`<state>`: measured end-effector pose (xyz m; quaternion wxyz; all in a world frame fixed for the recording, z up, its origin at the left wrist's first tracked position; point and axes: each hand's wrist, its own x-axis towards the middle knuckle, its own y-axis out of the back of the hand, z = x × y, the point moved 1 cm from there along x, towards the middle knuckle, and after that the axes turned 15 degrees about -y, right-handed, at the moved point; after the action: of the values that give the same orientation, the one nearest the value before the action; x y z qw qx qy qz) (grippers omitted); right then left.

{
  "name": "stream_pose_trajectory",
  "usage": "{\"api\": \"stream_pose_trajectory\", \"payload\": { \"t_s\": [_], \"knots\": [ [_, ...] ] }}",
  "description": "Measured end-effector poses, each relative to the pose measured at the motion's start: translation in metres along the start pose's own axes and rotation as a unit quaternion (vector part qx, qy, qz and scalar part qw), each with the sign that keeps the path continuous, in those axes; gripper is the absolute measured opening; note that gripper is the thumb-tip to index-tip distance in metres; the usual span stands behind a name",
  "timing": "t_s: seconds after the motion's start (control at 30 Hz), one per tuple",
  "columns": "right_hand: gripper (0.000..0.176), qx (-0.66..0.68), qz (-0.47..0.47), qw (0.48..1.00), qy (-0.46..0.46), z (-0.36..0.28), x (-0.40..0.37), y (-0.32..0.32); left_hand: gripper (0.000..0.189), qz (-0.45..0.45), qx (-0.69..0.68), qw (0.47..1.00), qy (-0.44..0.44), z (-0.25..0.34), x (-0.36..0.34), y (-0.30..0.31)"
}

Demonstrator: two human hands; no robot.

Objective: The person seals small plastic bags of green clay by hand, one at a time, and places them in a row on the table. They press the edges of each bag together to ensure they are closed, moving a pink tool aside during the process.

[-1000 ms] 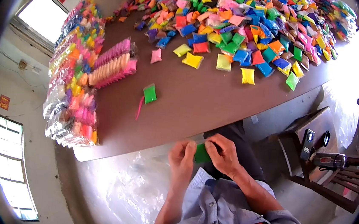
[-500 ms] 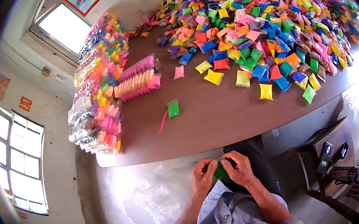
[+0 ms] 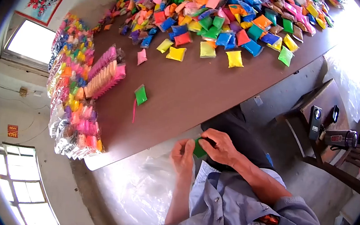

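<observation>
Over my lap, below the table's edge, a small green packet point(image 3: 199, 150) is held between my two hands. My right hand point(image 3: 220, 148) is closed on its upper right side, fingers curled over it. My left hand point(image 3: 182, 156) pinches at its left edge, thumb against the fingers; the exact contact is partly hidden. On the brown table point(image 3: 168, 94) in front of me lies another green packet point(image 3: 141, 95) with a clear end. Beside it is a thin pink strip point(image 3: 134, 111).
A large heap of colourful packets point(image 3: 213, 27) covers the table's far side. Bundled packets point(image 3: 76, 99) are stacked along the left edge, with pink and peach rows point(image 3: 104, 78) beside them. At right, a wooden stool point(image 3: 304, 110) bears a dark flask point(image 3: 341, 138) and a small black device point(image 3: 315, 123).
The camera view has turned, so the table and heap appear shifted left and up. My hands stay together at the green packet, with slight finger movement.
</observation>
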<state>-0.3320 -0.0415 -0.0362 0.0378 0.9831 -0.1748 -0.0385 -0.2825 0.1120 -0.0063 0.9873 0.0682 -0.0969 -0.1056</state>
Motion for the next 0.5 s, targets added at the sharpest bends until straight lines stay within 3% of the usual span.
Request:
{"api": "stream_pose_trajectory", "payload": {
  "t_s": [0.13,0.33,0.4,0.5],
  "knots": [
    [0.016,-0.017,0.024,0.999,0.04,0.006,0.003,0.001,0.022,-0.039,-0.031,0.999,0.017,-0.01,0.003,0.005],
    [0.019,0.013,-0.036,0.998,-0.059,-0.018,0.001,0.008,0.023,-0.035,0.035,0.999,-0.017,-0.005,0.008,0.006],
    [0.021,-0.04,-0.055,0.996,-0.055,-0.018,-0.001,0.007,0.022,0.011,0.025,1.0,0.01,0.001,0.009,0.003],
    [0.021,-0.036,-0.016,0.999,0.006,-0.009,0.001,0.004,0.023,-0.012,-0.022,1.0,0.009,-0.001,0.008,0.002]
  ]
}}
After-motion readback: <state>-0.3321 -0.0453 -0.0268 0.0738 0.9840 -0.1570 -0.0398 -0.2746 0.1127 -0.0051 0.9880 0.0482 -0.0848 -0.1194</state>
